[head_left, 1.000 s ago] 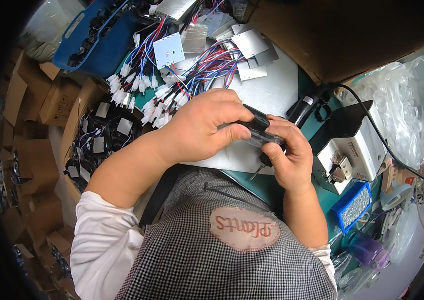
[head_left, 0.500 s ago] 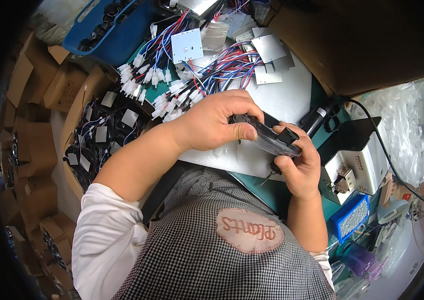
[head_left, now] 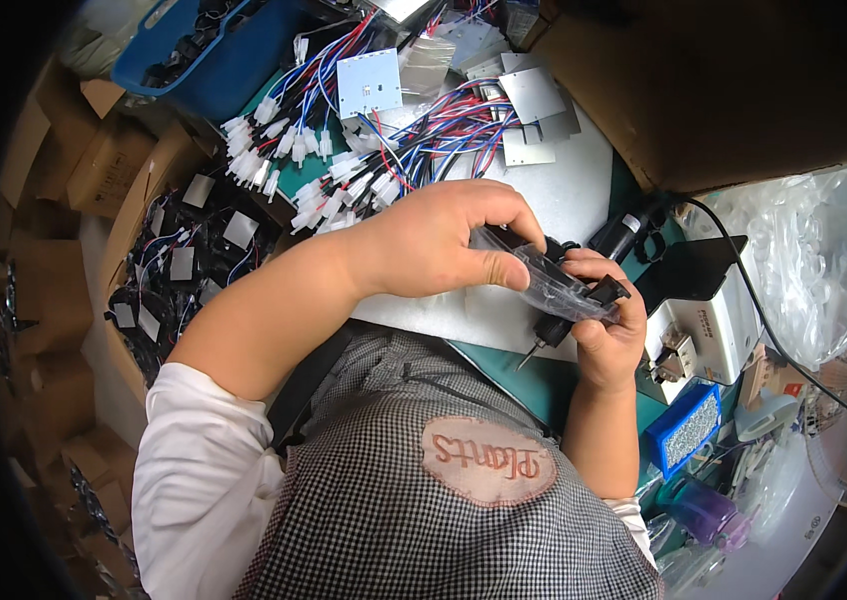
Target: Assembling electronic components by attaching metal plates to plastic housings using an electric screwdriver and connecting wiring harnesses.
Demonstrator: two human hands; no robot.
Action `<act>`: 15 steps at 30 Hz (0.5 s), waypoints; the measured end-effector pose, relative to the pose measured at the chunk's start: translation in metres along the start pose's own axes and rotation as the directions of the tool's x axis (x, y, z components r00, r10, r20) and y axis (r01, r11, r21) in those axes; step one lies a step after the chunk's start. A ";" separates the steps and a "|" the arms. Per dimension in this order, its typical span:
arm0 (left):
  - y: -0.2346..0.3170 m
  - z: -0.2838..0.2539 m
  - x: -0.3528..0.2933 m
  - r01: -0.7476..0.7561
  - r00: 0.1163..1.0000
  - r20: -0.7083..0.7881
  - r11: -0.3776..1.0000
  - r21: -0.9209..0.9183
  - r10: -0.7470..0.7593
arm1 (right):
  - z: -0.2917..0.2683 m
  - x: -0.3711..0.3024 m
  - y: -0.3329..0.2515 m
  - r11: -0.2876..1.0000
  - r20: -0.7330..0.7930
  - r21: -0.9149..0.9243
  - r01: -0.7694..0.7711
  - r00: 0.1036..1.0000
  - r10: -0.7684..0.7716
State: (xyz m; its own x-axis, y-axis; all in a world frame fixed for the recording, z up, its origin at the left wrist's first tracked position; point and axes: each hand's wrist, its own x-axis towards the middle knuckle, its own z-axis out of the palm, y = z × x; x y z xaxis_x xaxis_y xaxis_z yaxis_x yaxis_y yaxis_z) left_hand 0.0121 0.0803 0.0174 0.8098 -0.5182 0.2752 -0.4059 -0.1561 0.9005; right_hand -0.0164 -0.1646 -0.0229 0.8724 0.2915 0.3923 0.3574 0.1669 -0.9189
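Observation:
Both hands grip a long, dark part, a black plastic housing (head_left: 559, 290) with loose clear film on it. My left hand (head_left: 449, 240) pinches its left end between thumb and fingers. Around the right end close the fingers of my right hand (head_left: 612, 335), next to a small black tab. A corded black electric screwdriver (head_left: 616, 238) runs behind my right hand, and its thin bit shows below the housing. Whether that hand also bears on the screwdriver, I cannot tell. Under the hands lies a white foam sheet (head_left: 572, 205).
Beyond my hands lie metal plates (head_left: 370, 84) with colored wires and white connectors (head_left: 329, 195). A blue basket (head_left: 189, 85) and a carton of black parts (head_left: 179, 265) stand left. Rightward are a white device (head_left: 712, 330), a blue tray (head_left: 684, 430) and clear bags (head_left: 814, 270).
The housing has shifted slightly right in both hands, and more of the clear film shows on it. The whole view has moved a little.

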 end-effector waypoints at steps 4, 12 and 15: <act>0.002 0.000 -0.003 -0.020 1.000 -0.012 0.997 0.081 0.021 | -0.005 0.002 0.000 1.000 0.041 0.024 -0.020 0.999 0.019; -0.005 0.000 -0.012 -0.027 0.999 0.043 0.996 0.090 0.023 | -0.008 0.010 -0.007 0.995 0.203 -0.101 -0.006 0.979 0.027; -0.004 0.001 -0.012 -0.002 0.999 0.038 0.996 0.090 -0.001 | -0.007 0.010 -0.008 0.993 0.203 -0.121 -0.006 0.979 0.030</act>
State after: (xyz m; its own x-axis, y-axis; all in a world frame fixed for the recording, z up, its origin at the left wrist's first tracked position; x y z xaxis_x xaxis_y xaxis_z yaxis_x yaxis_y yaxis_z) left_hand 0.0034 0.0862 0.0104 0.7935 -0.5496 0.2612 -0.4445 -0.2303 0.8657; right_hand -0.0082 -0.1697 -0.0117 0.7968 0.4819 0.3646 0.3902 0.0503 -0.9193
